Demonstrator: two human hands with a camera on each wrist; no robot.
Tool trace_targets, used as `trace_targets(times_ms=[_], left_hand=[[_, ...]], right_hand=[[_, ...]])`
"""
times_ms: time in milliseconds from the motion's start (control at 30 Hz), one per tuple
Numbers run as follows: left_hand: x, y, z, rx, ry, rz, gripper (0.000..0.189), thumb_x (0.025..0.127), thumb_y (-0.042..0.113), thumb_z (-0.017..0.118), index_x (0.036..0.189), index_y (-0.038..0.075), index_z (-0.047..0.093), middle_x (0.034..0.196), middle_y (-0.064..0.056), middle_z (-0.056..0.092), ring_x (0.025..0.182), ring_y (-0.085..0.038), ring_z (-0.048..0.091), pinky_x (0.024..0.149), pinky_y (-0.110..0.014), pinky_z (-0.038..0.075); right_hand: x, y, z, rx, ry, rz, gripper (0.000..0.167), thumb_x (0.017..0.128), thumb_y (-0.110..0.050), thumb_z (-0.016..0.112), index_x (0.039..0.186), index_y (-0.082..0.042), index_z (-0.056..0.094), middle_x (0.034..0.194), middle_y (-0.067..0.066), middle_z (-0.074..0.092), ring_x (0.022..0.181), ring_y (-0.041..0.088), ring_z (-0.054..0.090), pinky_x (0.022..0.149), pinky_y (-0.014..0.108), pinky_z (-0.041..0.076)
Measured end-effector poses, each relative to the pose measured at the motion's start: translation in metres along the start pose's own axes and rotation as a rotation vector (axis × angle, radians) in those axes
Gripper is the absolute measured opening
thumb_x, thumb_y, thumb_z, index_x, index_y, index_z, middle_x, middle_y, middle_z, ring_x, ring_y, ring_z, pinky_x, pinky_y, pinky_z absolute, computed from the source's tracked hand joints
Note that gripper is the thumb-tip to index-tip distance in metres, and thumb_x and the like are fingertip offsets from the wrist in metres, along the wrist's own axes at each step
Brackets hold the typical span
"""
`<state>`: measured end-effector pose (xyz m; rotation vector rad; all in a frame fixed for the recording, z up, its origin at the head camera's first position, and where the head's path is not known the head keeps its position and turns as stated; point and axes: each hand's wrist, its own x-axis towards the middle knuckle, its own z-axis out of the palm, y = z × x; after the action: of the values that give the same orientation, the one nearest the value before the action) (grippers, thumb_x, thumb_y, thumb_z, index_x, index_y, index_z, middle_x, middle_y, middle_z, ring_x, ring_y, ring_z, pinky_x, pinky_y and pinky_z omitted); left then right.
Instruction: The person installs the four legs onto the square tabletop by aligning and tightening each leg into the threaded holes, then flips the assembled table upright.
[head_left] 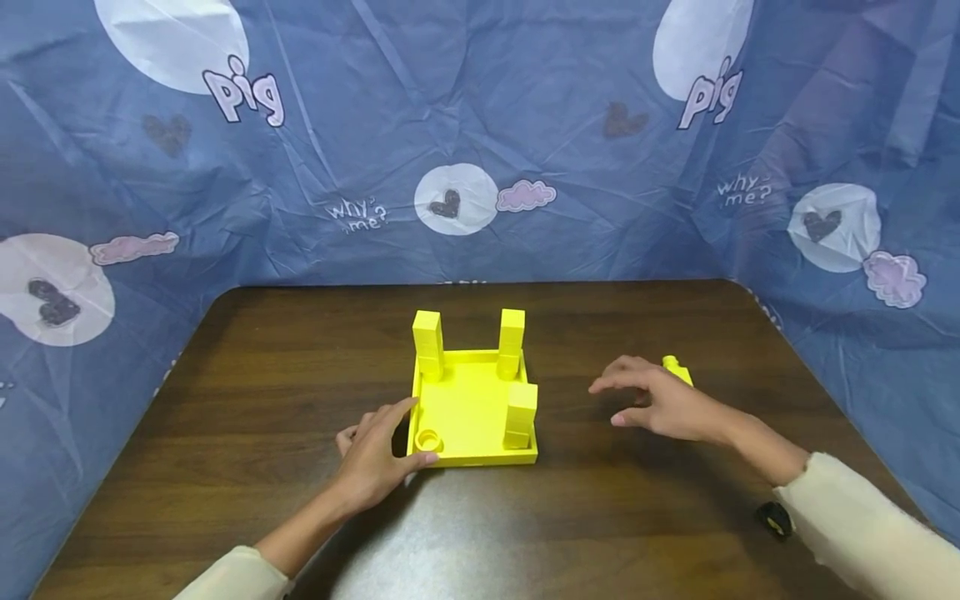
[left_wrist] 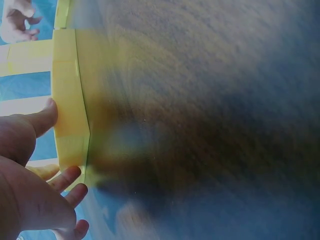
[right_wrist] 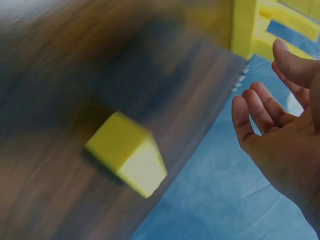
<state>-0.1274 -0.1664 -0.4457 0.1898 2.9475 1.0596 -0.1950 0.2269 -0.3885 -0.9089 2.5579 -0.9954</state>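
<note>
A square yellow tray-like base [head_left: 468, 408] with a raised rim lies on the table. Three yellow block posts, back left [head_left: 430, 346], back right [head_left: 511, 343] and front right [head_left: 521, 415], stand upright at its corners. An open round yellow socket [head_left: 428, 442] shows at the front left corner. My left hand [head_left: 378, 454] holds that corner, thumb on the front wall and fingers along the left side. My right hand [head_left: 660, 400] hovers right of the base, fingers parted and holding nothing. Close by, partly hidden behind it, lies another yellow block [right_wrist: 127, 152] with a round knob end.
The dark wood table [head_left: 285, 350] has rounded far corners. A blue printed cloth [head_left: 600, 225] hangs behind it and along both sides. A small black object [head_left: 774, 520] shows beside the right sleeve.
</note>
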Motion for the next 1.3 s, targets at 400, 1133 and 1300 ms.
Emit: trace_targets(times_ms=[400, 1133, 1300], left_hand=[[0.0, 0.0, 0.0, -0.004, 0.003, 0.005, 0.08, 0.076, 0.035, 0.083, 0.144, 0.013, 0.046, 0.132, -0.01, 0.056, 0.119, -0.03, 0.046, 0.095, -0.058, 0.015], [0.001, -0.001, 0.0, -0.022, -0.003, 0.0, 0.08, 0.076, 0.034, 0.084, 0.144, 0.013, 0.046, 0.133, -0.011, 0.056, 0.121, -0.032, 0.045, 0.097, -0.059, 0.012], [0.001, -0.002, 0.0, -0.024, 0.0, 0.004, 0.08, 0.076, 0.034, 0.084, 0.144, 0.013, 0.047, 0.133, -0.01, 0.056, 0.12, -0.031, 0.046, 0.097, -0.059, 0.012]], right_hand=[[-0.029, 0.027, -0.015, -0.291, 0.046, -0.025, 0.046, 0.078, 0.001, 0.079, 0.12, -0.013, 0.068, 0.118, 0.004, 0.055, 0.113, 0.028, 0.049, 0.084, 0.048, 0.045], [-0.058, 0.05, -0.038, -0.57, 0.028, -0.068, 0.073, 0.053, 0.01, 0.086, 0.121, -0.012, 0.069, 0.118, 0.015, 0.055, 0.103, 0.03, 0.05, 0.081, 0.047, 0.047], [-0.058, 0.056, -0.037, -0.619, 0.054, -0.166, 0.082, 0.048, 0.022, 0.077, 0.123, -0.01, 0.068, 0.127, 0.02, 0.051, 0.106, 0.034, 0.046, 0.083, 0.05, 0.045]])
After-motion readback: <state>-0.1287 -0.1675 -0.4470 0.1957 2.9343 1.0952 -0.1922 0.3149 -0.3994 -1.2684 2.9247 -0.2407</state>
